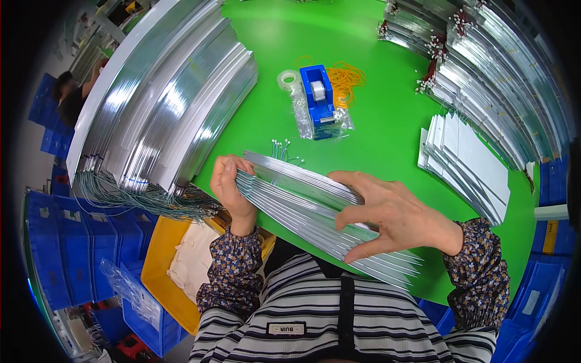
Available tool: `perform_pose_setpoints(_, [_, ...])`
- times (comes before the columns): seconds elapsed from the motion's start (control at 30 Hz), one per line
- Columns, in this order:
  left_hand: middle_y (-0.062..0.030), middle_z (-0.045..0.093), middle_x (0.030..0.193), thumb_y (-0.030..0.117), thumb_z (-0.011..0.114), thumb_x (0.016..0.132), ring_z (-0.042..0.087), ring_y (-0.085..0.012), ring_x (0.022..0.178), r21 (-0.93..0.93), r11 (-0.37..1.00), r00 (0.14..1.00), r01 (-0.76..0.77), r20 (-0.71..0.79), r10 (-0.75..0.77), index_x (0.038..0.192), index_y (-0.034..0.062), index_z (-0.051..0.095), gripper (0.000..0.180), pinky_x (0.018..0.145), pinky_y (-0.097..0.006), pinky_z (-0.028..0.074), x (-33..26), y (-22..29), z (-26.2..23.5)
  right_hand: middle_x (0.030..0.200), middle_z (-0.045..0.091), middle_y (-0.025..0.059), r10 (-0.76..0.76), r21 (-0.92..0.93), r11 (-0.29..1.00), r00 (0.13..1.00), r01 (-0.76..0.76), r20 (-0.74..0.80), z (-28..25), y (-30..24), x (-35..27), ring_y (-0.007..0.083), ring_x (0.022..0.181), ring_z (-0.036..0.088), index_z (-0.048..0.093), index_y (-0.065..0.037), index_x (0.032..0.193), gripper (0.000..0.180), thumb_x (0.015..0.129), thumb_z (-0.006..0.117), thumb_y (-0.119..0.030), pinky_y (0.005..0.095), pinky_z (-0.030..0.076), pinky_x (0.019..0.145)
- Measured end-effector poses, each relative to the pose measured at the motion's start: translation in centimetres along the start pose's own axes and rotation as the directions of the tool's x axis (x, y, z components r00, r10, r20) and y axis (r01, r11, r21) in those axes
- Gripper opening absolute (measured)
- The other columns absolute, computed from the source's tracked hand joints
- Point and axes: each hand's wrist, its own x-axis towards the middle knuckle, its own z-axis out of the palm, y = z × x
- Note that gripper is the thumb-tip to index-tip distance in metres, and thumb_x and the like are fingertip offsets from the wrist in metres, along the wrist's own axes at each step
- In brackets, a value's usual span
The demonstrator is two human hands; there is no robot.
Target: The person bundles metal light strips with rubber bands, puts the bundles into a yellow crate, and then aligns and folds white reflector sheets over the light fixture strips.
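My left hand point(231, 184) is closed round the left end of a fanned bundle of thin silvery metal strips point(302, 209). Green wires show at that end, close to my fingers. My right hand point(387, 215) lies over the bundle's right half, thumb and fingers spread wide apart, touching strips along both sides. The strips split into a far group and a near group, with a gap between them. Just beyond the bundle, several thin wires with small white connectors point(281, 145) stick up over the green table point(375, 139).
Tall stacks of metal strips point(163, 91) with green wires stand at left. More strip stacks point(484, 78) and white panels point(466, 157) lie at right. A blue tape dispenser point(318, 97), tape roll point(289, 79) and yellow rubber bands point(345, 78) sit mid-table. A yellow bin point(163, 260) is lower left.
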Motion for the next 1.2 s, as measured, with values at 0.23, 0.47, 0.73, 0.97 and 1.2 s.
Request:
perform_pose_setpoints(0.23, [-0.0089, 0.048, 0.066, 0.017, 0.044, 0.089, 0.046, -0.0146, 0.061, -0.009, 1.000, 1.000, -0.004, -0.006, 0.004, 0.072, 0.0010, 0.044, 0.023, 0.060, -0.027, 0.039, 0.0, 0.0, 0.0, 0.128, 0.042, 0.0194, -0.012, 0.013, 1.000, 1.000, 0.012, 0.000, 0.0, 0.0, 0.0, 0.0345, 0.110, 0.047, 0.059, -0.013, 0.089, 0.038, 0.068, 0.075, -0.040, 0.0401, 0.045, 0.080])
perform_pose_setpoints(0.47, [-0.0079, 0.042, 0.066, 0.021, 0.041, 0.091, 0.043, -0.0150, 0.057, 0.072, 0.997, 1.000, -0.030, 0.009, 0.029, 0.074, 0.0017, 0.042, 0.026, 0.054, -0.028, 0.037, 0.0, -0.2, 0.0, 0.128, 0.041, 0.0186, -0.013, 0.005, 1.000, 1.000, 0.013, -0.004, 0.1, 0.0, 0.0, 0.0342, 0.109, 0.047, 0.059, -0.013, 0.089, 0.038, 0.067, 0.076, -0.039, 0.0399, 0.044, 0.079])
perform_pose_setpoints(0.73, [-0.0096, 0.049, 0.066, 0.020, 0.041, 0.092, 0.048, -0.0154, 0.063, 0.051, 0.999, 1.000, -0.005, -0.008, 0.005, 0.075, 0.0007, 0.047, 0.027, 0.064, -0.027, 0.039, -0.2, 0.2, 0.1, 0.127, 0.042, 0.0181, -0.009, 0.017, 1.000, 1.000, 0.009, 0.000, 0.1, -0.1, 0.0, 0.0337, 0.109, 0.047, 0.058, -0.013, 0.088, 0.038, 0.067, 0.077, -0.037, 0.0398, 0.044, 0.078])
perform_pose_setpoints(0.97, [-0.0093, 0.053, 0.068, 0.023, 0.040, 0.093, 0.049, -0.0152, 0.063, 0.124, 0.992, 1.000, 0.007, 0.001, -0.007, 0.078, 0.0011, 0.050, 0.029, 0.065, -0.027, 0.039, -0.1, 0.6, -0.1, 0.128, 0.041, 0.0186, -0.014, 0.013, 1.000, 1.000, 0.014, 0.000, -0.1, -0.1, 0.2, 0.0346, 0.109, 0.047, 0.058, -0.013, 0.090, 0.038, 0.067, 0.077, -0.036, 0.0407, 0.043, 0.080])
perform_pose_setpoints(1.2, [-0.0128, 0.056, 0.103, 0.021, 0.048, 0.091, 0.052, -0.0187, 0.098, 0.105, 0.994, 0.996, -0.034, 0.085, 0.025, 0.113, -0.0016, 0.047, 0.032, 0.090, -0.031, 0.038, -0.5, 0.9, -0.8, 0.128, 0.042, 0.0188, 0.029, -0.026, 0.999, 0.999, -0.029, 0.023, -0.3, -0.6, -0.1, 0.0362, 0.115, 0.045, 0.058, -0.014, 0.090, 0.038, 0.067, 0.077, -0.038, 0.0421, 0.042, 0.087])
